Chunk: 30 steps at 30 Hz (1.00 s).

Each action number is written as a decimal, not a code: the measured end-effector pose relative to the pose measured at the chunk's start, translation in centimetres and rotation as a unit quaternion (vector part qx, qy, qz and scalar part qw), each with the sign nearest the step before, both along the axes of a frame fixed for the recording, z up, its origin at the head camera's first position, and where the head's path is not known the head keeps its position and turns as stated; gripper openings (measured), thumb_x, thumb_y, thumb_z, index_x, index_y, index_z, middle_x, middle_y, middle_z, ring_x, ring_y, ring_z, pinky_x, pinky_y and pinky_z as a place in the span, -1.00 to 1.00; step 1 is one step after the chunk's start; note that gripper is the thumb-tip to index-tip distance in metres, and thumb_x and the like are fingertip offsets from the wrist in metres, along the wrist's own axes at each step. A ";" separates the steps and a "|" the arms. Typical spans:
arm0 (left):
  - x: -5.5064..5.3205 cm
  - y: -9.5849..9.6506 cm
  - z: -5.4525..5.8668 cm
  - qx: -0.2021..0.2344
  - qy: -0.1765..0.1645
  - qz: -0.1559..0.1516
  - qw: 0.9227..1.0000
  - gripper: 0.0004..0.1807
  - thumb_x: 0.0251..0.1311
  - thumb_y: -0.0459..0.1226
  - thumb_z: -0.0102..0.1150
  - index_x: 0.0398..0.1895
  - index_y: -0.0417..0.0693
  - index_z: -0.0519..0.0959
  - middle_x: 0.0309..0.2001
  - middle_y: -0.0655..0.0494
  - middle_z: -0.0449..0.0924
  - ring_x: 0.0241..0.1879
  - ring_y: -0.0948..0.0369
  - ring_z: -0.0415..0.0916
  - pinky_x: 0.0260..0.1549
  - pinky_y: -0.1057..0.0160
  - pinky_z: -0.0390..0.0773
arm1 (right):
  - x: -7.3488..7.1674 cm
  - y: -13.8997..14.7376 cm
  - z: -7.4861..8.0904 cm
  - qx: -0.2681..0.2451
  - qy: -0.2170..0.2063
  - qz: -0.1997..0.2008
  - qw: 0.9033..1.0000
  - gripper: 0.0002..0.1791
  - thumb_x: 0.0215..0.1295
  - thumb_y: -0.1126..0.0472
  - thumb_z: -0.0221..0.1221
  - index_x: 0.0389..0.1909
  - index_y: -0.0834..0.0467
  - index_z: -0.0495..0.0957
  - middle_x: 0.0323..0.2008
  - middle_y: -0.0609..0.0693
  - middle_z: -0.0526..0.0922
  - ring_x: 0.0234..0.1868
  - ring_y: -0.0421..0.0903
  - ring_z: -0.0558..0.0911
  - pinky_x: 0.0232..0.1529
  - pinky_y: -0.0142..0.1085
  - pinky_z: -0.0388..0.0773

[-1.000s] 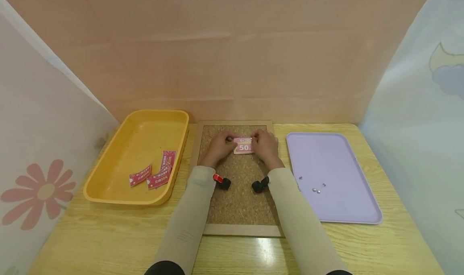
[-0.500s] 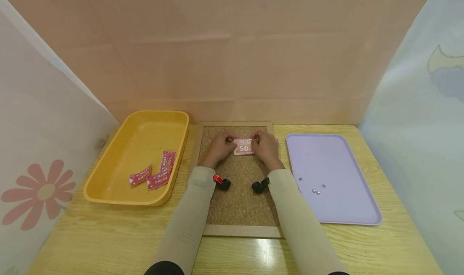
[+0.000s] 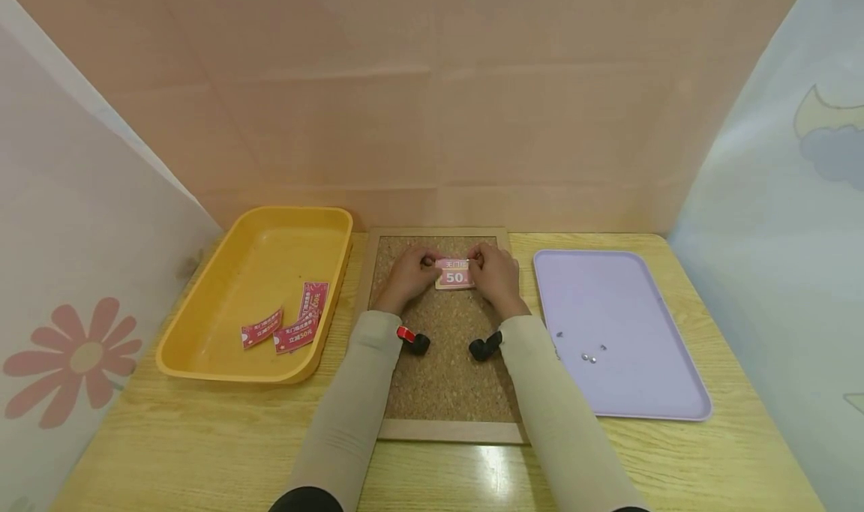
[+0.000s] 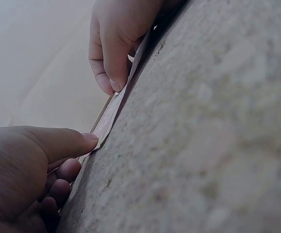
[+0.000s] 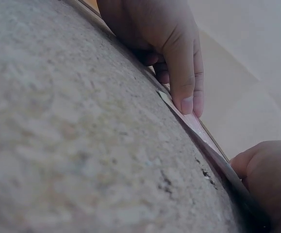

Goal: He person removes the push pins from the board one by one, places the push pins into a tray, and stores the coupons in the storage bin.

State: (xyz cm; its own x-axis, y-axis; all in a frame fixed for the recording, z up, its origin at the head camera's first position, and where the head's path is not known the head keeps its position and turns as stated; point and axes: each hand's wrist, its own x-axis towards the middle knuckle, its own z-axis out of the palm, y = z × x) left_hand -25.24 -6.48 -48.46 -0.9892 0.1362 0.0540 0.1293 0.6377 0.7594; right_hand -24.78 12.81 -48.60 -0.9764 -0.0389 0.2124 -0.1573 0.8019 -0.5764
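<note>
A pink coupon (image 3: pixel 455 273) marked "50" lies against the upper part of a wood-framed cork board (image 3: pixel 452 392), between both hands. My left hand (image 3: pixel 408 276) holds its left end, thumb on the printed face and the other fingers curled behind, as the left wrist view shows. At the other end, my right hand (image 3: pixel 496 276) pinches the coupon with thumb and forefinger close together, covering its right part. A small shiny spot shows at the right fingertips; what it is I cannot tell. From the wrist views, the coupon's edge stands slightly off the cork.
On the left, a yellow tray (image 3: pixel 253 235) holds several more pink coupons (image 3: pixel 297 332). A lilac tray (image 3: pixel 621 294) on the right carries several small silvery tacks (image 3: pixel 589 358). Cloth-like walls enclose the wooden table (image 3: pixel 202 437) at the back and sides.
Both hands stay in place on the coupon. The whole head view has shifted very slightly.
</note>
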 end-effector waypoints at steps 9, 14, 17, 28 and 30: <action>-0.1 0.0 0.0 -0.003 0.005 -0.003 1.000 -0.73 0.18 -0.22 0.32 -0.06 -0.06 0.63 -0.15 0.06 0.51 -0.14 0.13 0.43 -0.11 0.11 0.44 | -0.1 0.1 0.0 -0.006 0.007 -0.001 1.000 -0.92 0.35 0.15 0.09 -0.26 0.01 0.55 -0.42 -0.06 0.54 -0.32 -0.01 0.44 -0.14 -0.04 0.27; 0.0 0.0 0.0 -0.008 0.001 -0.003 1.000 -0.73 0.19 -0.22 0.31 -0.06 -0.07 0.62 -0.15 0.06 0.52 -0.15 0.13 0.43 -0.12 0.12 0.44 | -0.1 0.0 -0.1 -0.001 0.002 -0.001 1.000 -0.90 0.36 0.15 0.09 -0.24 0.02 0.56 -0.43 -0.06 0.54 -0.32 -0.02 0.44 -0.15 -0.05 0.27; 0.0 0.0 0.1 -0.005 -0.001 -0.002 1.000 -0.74 0.19 -0.22 0.31 -0.07 -0.07 0.62 -0.15 0.05 0.52 -0.14 0.12 0.44 -0.13 0.11 0.44 | -0.1 -0.1 0.0 0.005 -0.006 -0.002 1.000 -0.89 0.36 0.14 0.08 -0.24 0.03 0.56 -0.42 -0.05 0.55 -0.31 -0.01 0.45 -0.14 -0.05 0.27; 0.1 -0.2 0.3 -0.002 0.007 0.000 1.000 -0.83 0.25 -0.23 0.26 -0.16 -0.09 0.60 -0.16 0.03 0.52 -0.13 0.12 0.45 -0.09 0.10 0.45 | 0.0 -0.4 0.3 -0.006 -0.013 -0.004 1.000 -0.88 0.34 0.11 0.09 -0.24 0.04 0.56 -0.42 -0.06 0.56 -0.30 0.00 0.43 -0.14 -0.06 0.22; 0.1 -0.2 0.3 -0.005 0.007 -0.001 1.000 -0.84 0.26 -0.22 0.25 -0.17 -0.09 0.60 -0.16 0.03 0.52 -0.13 0.11 0.45 -0.08 0.10 0.44 | 0.0 -0.4 0.3 -0.008 -0.013 -0.004 1.000 -0.88 0.34 0.11 0.10 -0.24 0.04 0.56 -0.42 -0.05 0.56 -0.30 0.00 0.43 -0.14 -0.06 0.22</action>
State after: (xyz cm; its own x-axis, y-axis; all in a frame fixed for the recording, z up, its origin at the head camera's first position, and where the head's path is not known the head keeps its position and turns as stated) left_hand -25.11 -6.66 -48.13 -0.9882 0.1378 0.0670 0.1409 0.6448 0.7513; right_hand -24.80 12.37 -48.30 -0.9817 -0.0282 0.1881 -0.1365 0.7932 -0.5935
